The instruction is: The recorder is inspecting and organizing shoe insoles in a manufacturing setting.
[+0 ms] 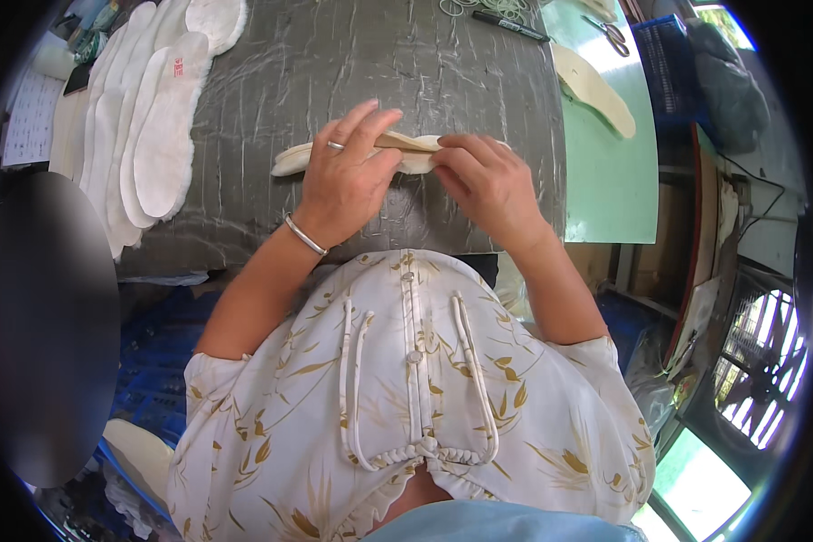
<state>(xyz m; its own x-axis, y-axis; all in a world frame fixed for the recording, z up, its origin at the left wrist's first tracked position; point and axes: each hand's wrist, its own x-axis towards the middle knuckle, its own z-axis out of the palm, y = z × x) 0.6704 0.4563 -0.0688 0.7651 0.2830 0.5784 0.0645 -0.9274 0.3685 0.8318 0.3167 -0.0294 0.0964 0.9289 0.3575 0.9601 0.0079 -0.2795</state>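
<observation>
A cream, fleecy insole [291, 161] lies crosswise near the front of the dark table, gripped by both hands. Its long edge is turned up toward me, and a tan layer [406, 142] shows along the upper side; whether this is a second insole I cannot tell. My left hand [348, 167], with a ring and a bracelet, is closed over the left half, thumb in front and fingers behind. Toward the other end, my right hand [490, 181] pinches the edge between thumb and fingers. Its fingers cover part of the right end.
White fleece insoles [167, 126] overlap in a row at the left. Thin pale loops [492, 9] and a black marker [510, 26] lie at the back. On the green mat [619, 190] at right are a cream insole [593, 93] and scissors [610, 34]. A blue crate [657, 68] stands beyond.
</observation>
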